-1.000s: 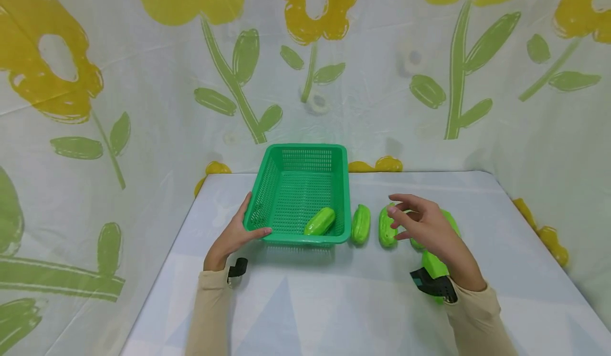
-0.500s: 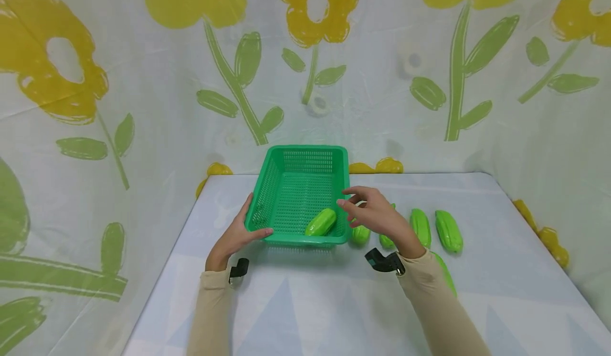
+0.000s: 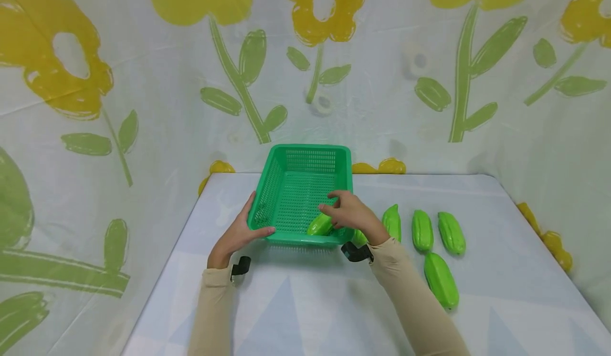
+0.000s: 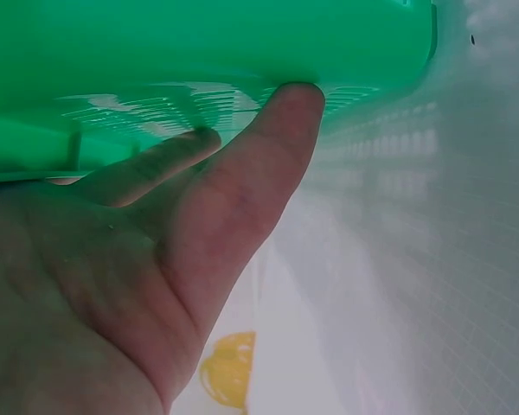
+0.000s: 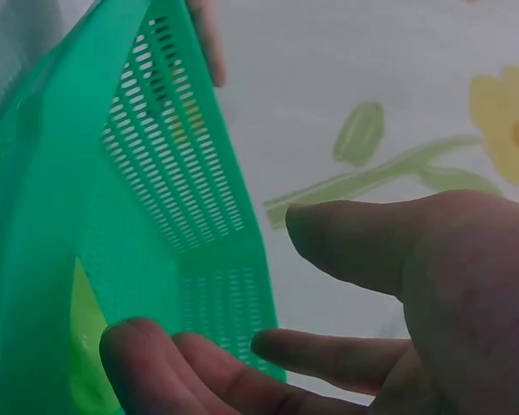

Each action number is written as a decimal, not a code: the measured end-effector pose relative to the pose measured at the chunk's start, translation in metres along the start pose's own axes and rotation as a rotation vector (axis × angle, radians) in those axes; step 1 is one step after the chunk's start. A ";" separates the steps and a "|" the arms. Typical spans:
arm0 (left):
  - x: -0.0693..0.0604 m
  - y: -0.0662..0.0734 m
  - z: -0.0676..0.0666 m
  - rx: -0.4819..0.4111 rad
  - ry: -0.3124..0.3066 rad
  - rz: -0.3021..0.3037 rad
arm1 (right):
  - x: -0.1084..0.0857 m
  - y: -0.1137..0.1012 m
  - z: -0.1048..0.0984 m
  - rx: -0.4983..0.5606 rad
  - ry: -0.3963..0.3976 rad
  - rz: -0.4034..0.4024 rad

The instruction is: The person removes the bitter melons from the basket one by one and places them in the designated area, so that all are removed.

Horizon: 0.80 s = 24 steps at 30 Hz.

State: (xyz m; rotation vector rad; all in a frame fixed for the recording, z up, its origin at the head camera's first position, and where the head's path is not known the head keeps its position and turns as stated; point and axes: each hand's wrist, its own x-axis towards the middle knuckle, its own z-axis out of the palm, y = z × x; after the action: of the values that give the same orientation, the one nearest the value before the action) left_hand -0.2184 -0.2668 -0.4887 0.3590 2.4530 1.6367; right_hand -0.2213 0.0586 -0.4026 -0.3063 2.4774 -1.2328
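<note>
A green perforated plastic basket [image 3: 305, 237] stands on the table, with one bright green, ridged, elongated vegetable [image 3: 317, 225] at its front right. My left hand [image 3: 238, 234] holds the basket's front left corner, thumb along the front and fingers at the left side. In the left wrist view, its thumb [image 4: 251, 181] presses against the green plastic. My right hand [image 3: 350, 211] reaches over the basket's right rim, above the vegetable inside. Thumb and fingers stand apart in the right wrist view, with nothing between them; whether they touch the vegetable I cannot tell.
Several similar green vegetables lie right of the basket: one [image 3: 360, 238] partly hidden by my right hand, others [image 3: 392, 222] [image 3: 422, 231] in a row, and one [image 3: 441, 280] nearer me. A flowered cloth [image 3: 372, 112] hangs behind the table [image 3: 324, 303].
My right hand has moved left from above the vegetables on the table to over the basket. The left hand keeps its place on the basket corner.
</note>
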 end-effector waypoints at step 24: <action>-0.001 0.001 0.000 0.028 0.005 -0.017 | 0.024 -0.007 0.032 -0.323 0.081 0.117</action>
State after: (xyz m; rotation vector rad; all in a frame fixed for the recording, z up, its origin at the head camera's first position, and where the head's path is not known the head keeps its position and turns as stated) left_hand -0.2175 -0.2661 -0.4876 0.3374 2.4777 1.6000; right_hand -0.2301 0.0227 -0.4204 -0.1909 2.7199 -0.8121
